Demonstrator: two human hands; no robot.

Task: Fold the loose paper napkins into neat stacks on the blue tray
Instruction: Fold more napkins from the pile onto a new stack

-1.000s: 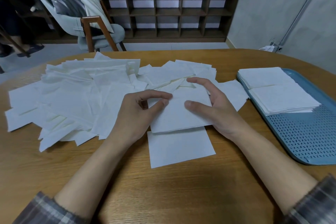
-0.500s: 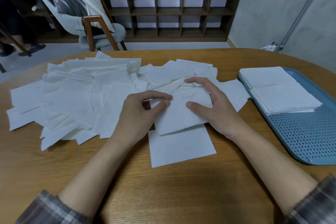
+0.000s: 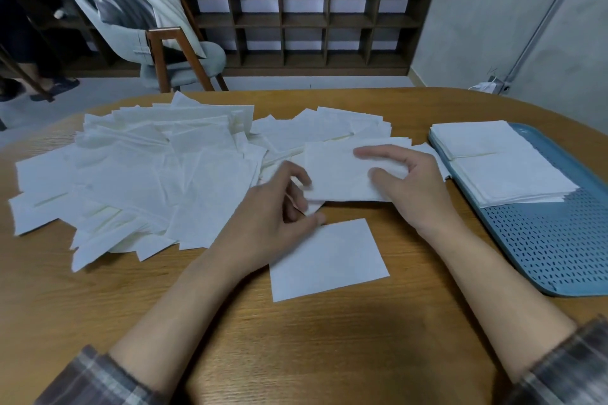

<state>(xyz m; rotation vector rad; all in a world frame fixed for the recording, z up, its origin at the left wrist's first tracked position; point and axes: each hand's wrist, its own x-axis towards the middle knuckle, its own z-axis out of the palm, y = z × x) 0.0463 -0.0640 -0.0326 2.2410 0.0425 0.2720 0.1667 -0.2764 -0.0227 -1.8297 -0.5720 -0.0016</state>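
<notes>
Broadly, the wooden table (image 3: 296,345) fills the lower frame, and the loose napkins (image 3: 148,174) spread in a pile across its left and centre. At the right edge, the blue tray (image 3: 559,250) carries two folded stacks (image 3: 493,161) side by side at its upper end. A flat napkin (image 3: 329,260) lies at centre. Just above it is the held napkin (image 3: 339,174): my right hand (image 3: 414,191) grips its right side between thumb and fingers, and my left hand (image 3: 273,223) pinches its left edge.

An office lounge, I think: cubby shelves (image 3: 306,22) beyond the right hand (image 3: 413,189), cushioned chair (image 3: 131,34) beyond the left hand (image 3: 271,220).
</notes>
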